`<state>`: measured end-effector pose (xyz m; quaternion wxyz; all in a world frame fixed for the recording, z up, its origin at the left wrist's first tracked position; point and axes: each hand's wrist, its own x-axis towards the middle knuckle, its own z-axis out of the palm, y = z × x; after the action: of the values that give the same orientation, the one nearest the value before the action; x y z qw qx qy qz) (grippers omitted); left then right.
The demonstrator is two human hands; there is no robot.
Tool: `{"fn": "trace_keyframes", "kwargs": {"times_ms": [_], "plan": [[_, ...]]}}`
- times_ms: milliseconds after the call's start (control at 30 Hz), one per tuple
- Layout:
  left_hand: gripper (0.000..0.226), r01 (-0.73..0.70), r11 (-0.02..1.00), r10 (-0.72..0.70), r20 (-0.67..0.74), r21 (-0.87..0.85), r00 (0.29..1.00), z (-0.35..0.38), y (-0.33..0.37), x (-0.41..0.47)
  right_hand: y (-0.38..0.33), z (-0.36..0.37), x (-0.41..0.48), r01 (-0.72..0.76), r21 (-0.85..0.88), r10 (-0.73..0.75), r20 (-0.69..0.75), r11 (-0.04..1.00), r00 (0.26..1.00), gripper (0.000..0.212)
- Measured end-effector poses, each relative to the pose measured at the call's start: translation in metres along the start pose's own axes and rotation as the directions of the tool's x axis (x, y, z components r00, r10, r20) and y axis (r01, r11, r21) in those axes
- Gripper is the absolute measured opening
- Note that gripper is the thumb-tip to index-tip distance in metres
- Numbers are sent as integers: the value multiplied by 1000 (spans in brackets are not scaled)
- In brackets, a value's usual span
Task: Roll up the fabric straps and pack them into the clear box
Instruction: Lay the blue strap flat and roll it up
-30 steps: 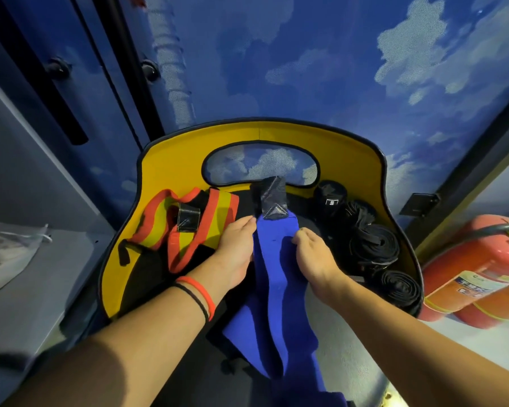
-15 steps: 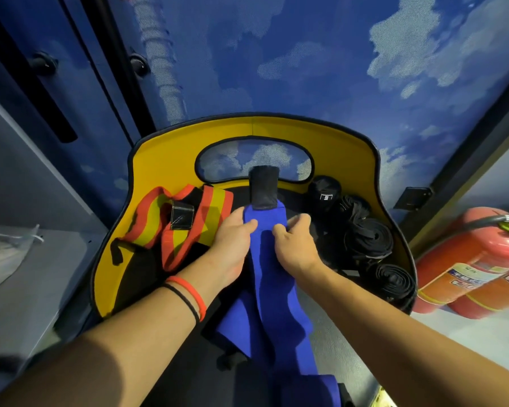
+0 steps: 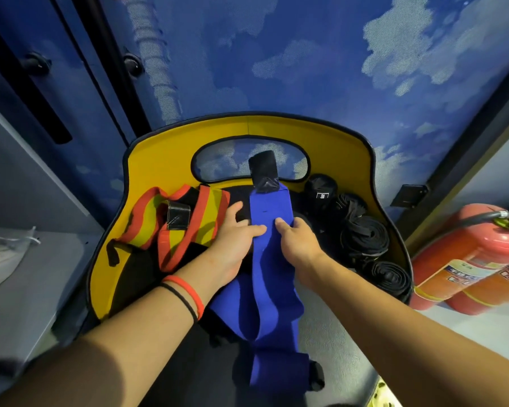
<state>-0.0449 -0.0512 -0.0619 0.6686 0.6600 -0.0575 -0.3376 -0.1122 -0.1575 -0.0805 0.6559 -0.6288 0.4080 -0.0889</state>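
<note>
The long blue fabric strap [image 3: 269,210] lies stretched out on the yellow curved board [image 3: 335,148], its black end [image 3: 264,174] pointing away. The left hand [image 3: 232,242] is wide, straight fingers pressing on the strap. The right hand [image 3: 299,242] rests on its right edge, fingers bent; I cannot tell if it grips. Some rolled black straps [image 3: 365,239] sit beside it

Fire extinguishers [image 3: 465,259] are cut by the right edge. The tag [image 3: 322,195] on the black roll [image 3: 321,185] is too small to read.
</note>
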Motion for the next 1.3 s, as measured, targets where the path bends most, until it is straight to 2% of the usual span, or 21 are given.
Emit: {"fn": "trace_keyframes", "kwargs": {"times_ms": [100, 167, 233, 300, 400, 467, 567, 633, 700, 800, 833, 900, 1000, 1067, 1100, 1133, 1200, 1233, 1300], "plan": [[36, -15, 983, 2, 73, 182, 997, -5, -3, -2, 2, -1, 4, 18, -37, -20, -55, 999, 998, 26], [28, 3, 976, -22, 86, 219, 996, -9, -5, 0, 3, -2, 6, 34, -55, -37, -56, 998, 998, 26], [31, 0, 978, -18, 86, 207, 996, -12, -7, 5, 4, -3, 8, -15, -41, 15, 0, 999, 1000, 26], [33, 0, 981, -14, 67, 195, 998, -16, -11, 14, 8, -6, 6, -137, -88, 145, 92, 987, 985, 30], [40, 55, 987, -61, 32, 148, 998, -18, -17, 24, 22, -11, 1, -204, -363, 275, 156, 909, 949, 37], [53, 101, 986, -106, 33, 130, 994, -19, -20, 25, 32, -12, 1, -156, -468, 257, 160, 870, 953, 35], [66, 113, 962, -117, 0, 248, 993, -20, -28, 27, 43, -16, 6, -109, -463, 181, 114, 880, 977, 41], [64, 86, 917, -51, -98, 389, 994, -20, -33, 33, 44, -17, 7, -99, -446, 138, 55, 889, 989, 43], [58, 68, 816, 40, -173, 575, 984, -19, -38, 38, 46, -17, 8, -62, -466, 85, 27, 883, 996, 36], [42, 64, 680, 122, -198, 730, 972, -18, -42, 41, 48, -16, 10, -34, -499, 59, 35, 866, 998, 24], [32, 67, 658, 113, -187, 750, 976, -19, -40, 40, 47, -16, 10, -35, -495, 58, 31, 868, 998, 22], [18, 57, 613, 10, -80, 788, 997, -26, -30, 34, 44, -16, 12, -53, -492, 73, 21, 869, 997, 20], [37, 69, 609, -241, 101, 790, 965, -44, -7, 5, 42, -16, 12, -86, -468, 108, 21, 879, 994, 21], [48, 37, 631, -317, 214, 775, 924, -57, 3, -18, 41, -18, 10, -79, -471, 103, 26, 879, 994, 19], [57, -9, 611, -341, 273, 792, 900, -63, 3, -29, 39, -19, 7, -66, -478, 91, 29, 876, 995, 19], [72, -71, 547, -362, 312, 834, 879, -68, 2, -38, 36, -20, 3, -53, -494, 79, 33, 868, 996, 23], [102, -207, 357, -342, 334, 911, 879, -76, -13, -51, 32, -24, -9, -5, -602, 34, 37, 799, 999, 34], [104, -262, 286, -282, 342, 922, 897, -77, -24, -54, 30, -26, -16, 35, -684, -15, 36, 728, 999, 37], [84, -316, 264, -107, 354, 911, 929, -75, -44, -53, 32, -30, -34, 108, -786, -112, 49, 608, 992, 41]]}}
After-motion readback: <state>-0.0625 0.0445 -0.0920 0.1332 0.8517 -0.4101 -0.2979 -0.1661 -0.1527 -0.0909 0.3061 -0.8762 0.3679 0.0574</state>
